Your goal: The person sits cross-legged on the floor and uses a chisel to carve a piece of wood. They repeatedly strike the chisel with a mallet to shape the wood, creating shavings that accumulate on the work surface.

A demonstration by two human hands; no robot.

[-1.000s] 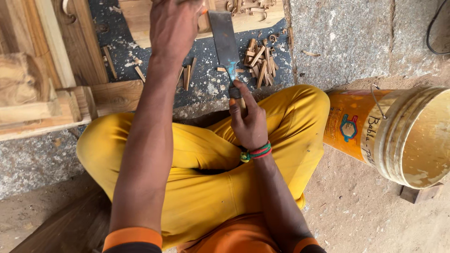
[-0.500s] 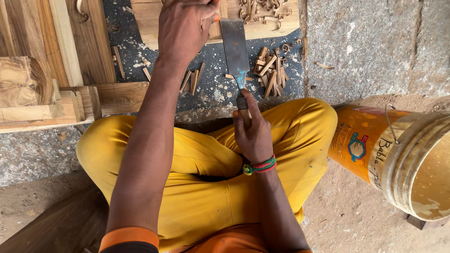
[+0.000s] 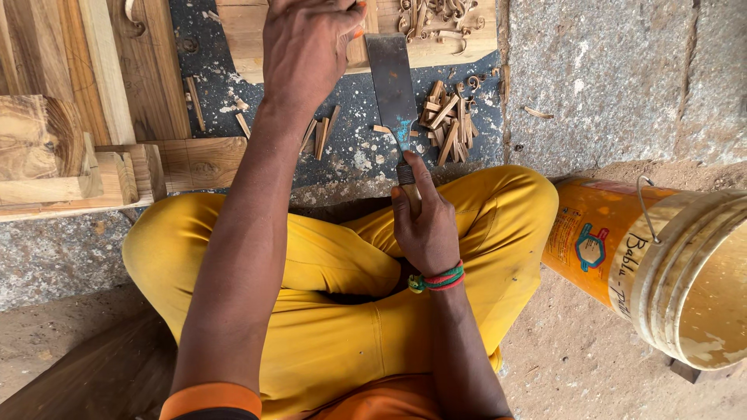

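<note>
Rough stone slabs point(image 3: 622, 70), sandy dirt floor point(image 3: 576, 358), daylight

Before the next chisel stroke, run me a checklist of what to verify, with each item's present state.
1. Right hand wrapped around the wooden handle of the wide flat steel chisel: ok.
2. Left hand pressing on the pale wooden board: ok.
3. Left fingers away from the blade: not ok, they lie right beside it.
4. Cutting edge seated on the board: cannot tell, it runs out of view.
5. Loose wood chips off the board: not ok, curled shavings lie on it.
</note>
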